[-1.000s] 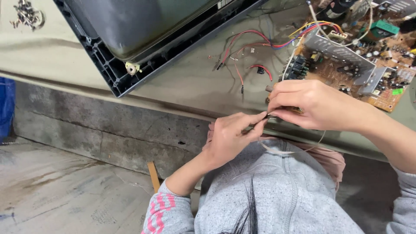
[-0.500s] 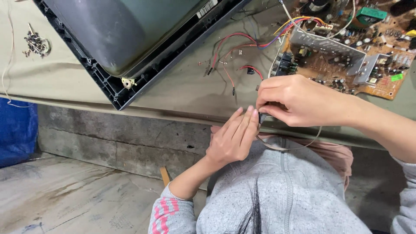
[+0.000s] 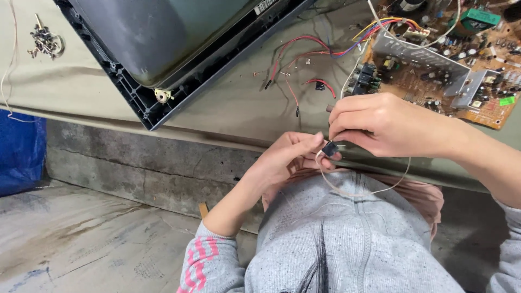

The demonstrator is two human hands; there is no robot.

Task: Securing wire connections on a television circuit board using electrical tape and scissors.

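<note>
Part (image 3: 329, 147): small, black, pinched at table edge, between both hands, just below right fingertips
Left hand (image 3: 287, 158): palm up, fingers curled narrow, thumb and forefinger tips closed on part from left
Right hand (image 3: 380, 126): palm down, fingers bent tight, tips pinching part top, thin pale wire too
Wire (image 3: 361, 192): thin, pale, looped down from part over grey hoodie, up again under right wrist
Hoodie (image 3: 353, 239): grey, worn, pink marks on left sleeve, dark hair strand hanging over front
Table (image 3: 239, 108): covered by olive-tan cloth, edge running just behind both hands
Circuit board (image 3: 434, 59): brown, top right on table, packed with components, metal heat sinks, green block near top edge; just beyond right hand, not touching as far as visible
Coloured leads (image 3: 380, 26): yellow, red, blue bundle, running from board toward left
Red wires (image 3: 296, 57): loose on cloth, black tips, between board and tube, apart from hands
Tube set (image 3: 179, 49): grey picture tube in dark plastic frame, face down, top left on table, corner overhanging toward edge; well apart from hands
Mount tab (image 3: 162, 95): small, cream, at frame corner
Screws (image 3: 46, 39): small metal pile, far left on cloth, well apart from everything else
Cord (image 3: 6, 70): thin, pale, at far left edge of cloth
Blue bag (image 3: 19, 152): left, under table edge, partly cut off
Floor (image 3: 81, 239): bare concrete, stained, below table
Wall (image 3: 163, 163): concrete, under table front
</note>
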